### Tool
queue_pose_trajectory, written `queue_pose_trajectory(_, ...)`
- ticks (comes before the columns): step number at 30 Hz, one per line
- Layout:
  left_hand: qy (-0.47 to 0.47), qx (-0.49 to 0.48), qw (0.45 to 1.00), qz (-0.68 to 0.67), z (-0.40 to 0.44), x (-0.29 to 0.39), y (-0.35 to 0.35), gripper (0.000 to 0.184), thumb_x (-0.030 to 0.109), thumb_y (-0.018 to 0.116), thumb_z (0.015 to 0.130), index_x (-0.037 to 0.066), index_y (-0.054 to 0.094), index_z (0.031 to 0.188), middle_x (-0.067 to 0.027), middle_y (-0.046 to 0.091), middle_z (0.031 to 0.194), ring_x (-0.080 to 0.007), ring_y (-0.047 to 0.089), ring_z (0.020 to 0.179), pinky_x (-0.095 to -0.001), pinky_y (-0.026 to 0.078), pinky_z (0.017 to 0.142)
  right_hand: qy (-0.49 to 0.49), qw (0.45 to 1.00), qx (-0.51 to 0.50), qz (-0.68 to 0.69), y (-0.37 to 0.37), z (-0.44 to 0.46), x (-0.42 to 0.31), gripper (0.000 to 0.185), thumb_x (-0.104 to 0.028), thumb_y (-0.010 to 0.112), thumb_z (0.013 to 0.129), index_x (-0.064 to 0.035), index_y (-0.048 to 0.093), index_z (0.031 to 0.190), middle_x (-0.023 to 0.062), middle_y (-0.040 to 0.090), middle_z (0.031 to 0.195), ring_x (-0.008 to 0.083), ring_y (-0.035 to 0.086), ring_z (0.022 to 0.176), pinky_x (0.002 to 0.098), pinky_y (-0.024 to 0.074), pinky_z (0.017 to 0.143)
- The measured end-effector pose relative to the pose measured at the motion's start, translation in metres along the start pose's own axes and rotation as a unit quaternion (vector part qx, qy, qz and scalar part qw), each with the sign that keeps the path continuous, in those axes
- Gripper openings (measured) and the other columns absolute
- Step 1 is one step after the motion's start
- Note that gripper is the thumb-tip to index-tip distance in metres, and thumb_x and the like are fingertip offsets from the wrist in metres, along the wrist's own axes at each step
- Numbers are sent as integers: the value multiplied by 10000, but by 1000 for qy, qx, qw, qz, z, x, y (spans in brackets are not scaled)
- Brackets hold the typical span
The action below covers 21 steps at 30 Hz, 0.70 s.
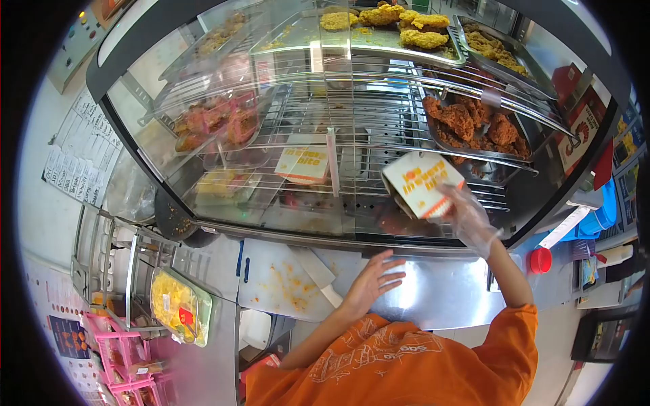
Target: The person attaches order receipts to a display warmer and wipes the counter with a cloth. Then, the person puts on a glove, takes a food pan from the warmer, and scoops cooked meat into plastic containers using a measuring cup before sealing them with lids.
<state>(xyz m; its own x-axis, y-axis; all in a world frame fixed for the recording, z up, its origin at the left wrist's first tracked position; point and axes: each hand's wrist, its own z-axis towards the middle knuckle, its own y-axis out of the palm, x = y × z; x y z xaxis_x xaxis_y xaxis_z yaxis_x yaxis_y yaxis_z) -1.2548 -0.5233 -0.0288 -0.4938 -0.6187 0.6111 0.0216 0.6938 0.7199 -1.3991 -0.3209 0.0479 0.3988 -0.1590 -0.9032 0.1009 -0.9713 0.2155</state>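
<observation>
My right hand (468,218), in a clear plastic glove, grips a white cardboard food box (421,181) with yellow and orange lettering. The box is tilted in front of the wire racks of the glass display case (284,233). Bare and holding nothing, my left hand (374,285) hovers over the counter with its fingers apart. Close to it, a knife (313,269) rests on a white cutting board (274,287) scattered with crumbs. Fried chicken (452,122) fills a tray behind the held box. A similar printed box (302,161) stands on the rack to the left.
Yellow fried pieces (423,30) lie on a top-shelf tray (291,44). At the left are a packed tray of yellow food (175,303) and a pink rack (122,352). A red-lidded container (539,260) stands at the counter's right. The case's bottom edge runs between both hands.
</observation>
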Motion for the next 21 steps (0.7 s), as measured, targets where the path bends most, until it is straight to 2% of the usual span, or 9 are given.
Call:
queue_pose_trajectory(3,-30,31,999,10,-17,-23,-16,472,374,362,978,88,336,1352,-124,451,1315,-250,487,1158,-392,361,1042,-65,995,-47,51,28,5,-5,430,-248,586,901,-17,421,1224,119,535,1165,204,598,998,329,564,795)
queue_pose_trajectory(7,-3,137,990,-16,-35,-32,-33,412,299,420,946,59,401,1281,-105,489,1264,-222,507,1112,-374,384,1012,-19,966,-197,163,53,21,-19,442,-115,514,930,3,348,1323,150,410,1296,240,478,1193,383,498,959)
queue_pose_trajectory(8,10,150,989,-17,-37,-34,-38,395,290,434,942,63,412,1264,-103,497,1254,-214,512,1104,-368,393,996,-8,979,-144,144,63,34,-13,416,-137,530,927,7,381,1288,158,429,1286,249,499,1165,378,497,965)
queue_pose_trajectory(10,38,174,984,-18,-39,-35,-49,362,271,464,932,70,435,1231,-99,514,1234,-199,521,1088,-355,411,964,-189,960,-155,-132,57,73,23,398,-156,547,924,5,401,1258,158,465,1255,253,523,1133,370,495,969)
queue_pose_trajectory(13,46,187,981,-10,-39,-29,-54,362,267,470,925,67,441,1226,-96,525,1219,-194,529,1072,-351,415,955,-356,877,-139,-292,64,108,56,387,-209,578,906,2,449,1204,159,552,1142,271,570,1020,351,485,925)
queue_pose_trajectory(14,46,188,981,-7,-39,-27,-54,357,265,468,926,66,444,1222,-96,528,1214,-194,532,1069,-350,415,954,-377,877,-141,-261,67,114,64,426,-246,600,889,7,461,1203,169,565,1105,282,569,981,351,474,884)
queue_pose_trajectory(16,45,192,980,-5,-37,-24,-53,347,259,465,927,64,450,1214,-94,535,1203,-193,536,1064,-348,416,953,-322,893,-156,-275,80,97,47,448,-282,621,873,20,483,1173,174,570,1028,280,573,929,342,465,837)
queue_pose_trajectory(18,52,186,981,-6,-35,-25,-56,337,255,462,930,63,456,1208,-92,539,1198,-191,536,1063,-346,417,950,-163,902,-175,-359,88,47,-5,417,-280,622,873,38,500,1113,164,555,951,254,585,905,325,469,827)
queue_pose_trajectory(21,44,184,982,-5,-32,-24,-54,327,249,460,935,63,462,1203,-90,541,1195,-189,537,1062,-344,417,949,-171,932,-206,-245,71,40,1,294,-203,586,893,24,491,1054,124,526,937,218,582,859,317,478,810)
